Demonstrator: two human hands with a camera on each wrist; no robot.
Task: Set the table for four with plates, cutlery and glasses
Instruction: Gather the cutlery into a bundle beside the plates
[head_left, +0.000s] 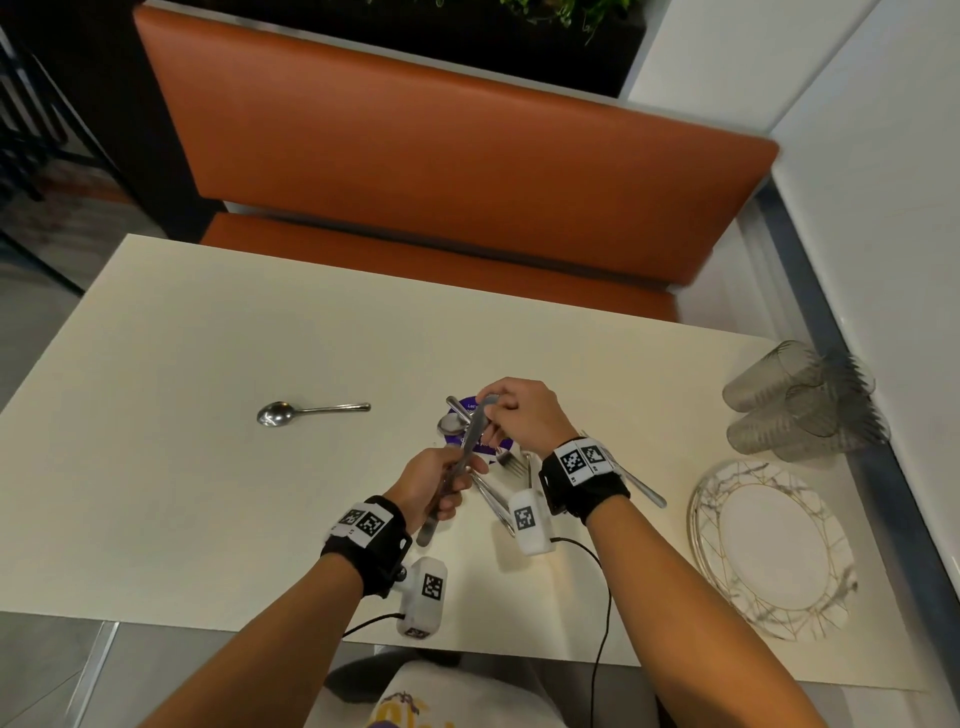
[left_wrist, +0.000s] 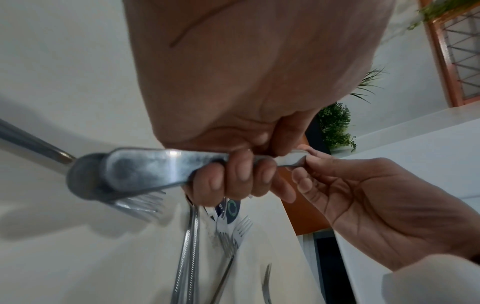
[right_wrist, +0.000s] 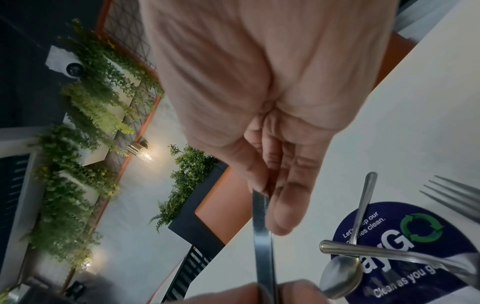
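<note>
Above the middle of the white table (head_left: 208, 493) both hands hold one table knife (head_left: 470, 441). My left hand (head_left: 441, 483) grips its handle in a fist (left_wrist: 241, 176). My right hand (head_left: 511, 402) pinches the blade tip (right_wrist: 259, 192) between thumb and fingers. Fork tines (left_wrist: 145, 203) and a rounded metal piece show just under the handle end; I cannot tell whether they are in the grip. Loose forks, knives and a spoon (head_left: 498, 493) lie crossed under the hands. A single spoon (head_left: 306, 410) lies apart to the left.
A stack of marbled plates (head_left: 774, 551) sits at the table's right front, with several grey glasses (head_left: 800, 405) behind it by the wall. A purple round sticker (right_wrist: 405, 242) lies under the cutlery. An orange bench (head_left: 441, 171) runs along the far side.
</note>
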